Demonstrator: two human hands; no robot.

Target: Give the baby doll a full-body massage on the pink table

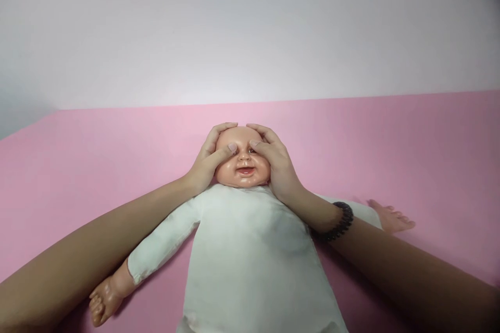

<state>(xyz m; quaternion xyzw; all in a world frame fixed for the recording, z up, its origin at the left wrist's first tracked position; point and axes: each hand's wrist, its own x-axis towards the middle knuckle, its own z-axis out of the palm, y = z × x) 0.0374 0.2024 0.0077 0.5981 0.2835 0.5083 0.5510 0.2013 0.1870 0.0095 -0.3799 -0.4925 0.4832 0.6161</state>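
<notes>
A baby doll [253, 250] lies on its back, with a hard plastic head [246, 173] and a soft white cloth body. Cupped round one side of that head is my left hand [209, 161], its thumb laid beside one eye and its fingers curled over the crown. My right hand [282, 166] holds the opposite side the same way, thumb at the other eye. The two hands do not touch each other. The doll's plastic hands [107, 294] stick out on both sides from white sleeves. Its lower body runs out of view.
Under the doll spreads a pink surface [128, 151], its far edge meeting a pale wall [250, 31]. A black coiled band [341, 222] circles my right wrist. One doll arm [167, 242] lies beside my left forearm; the other passes behind my right wrist.
</notes>
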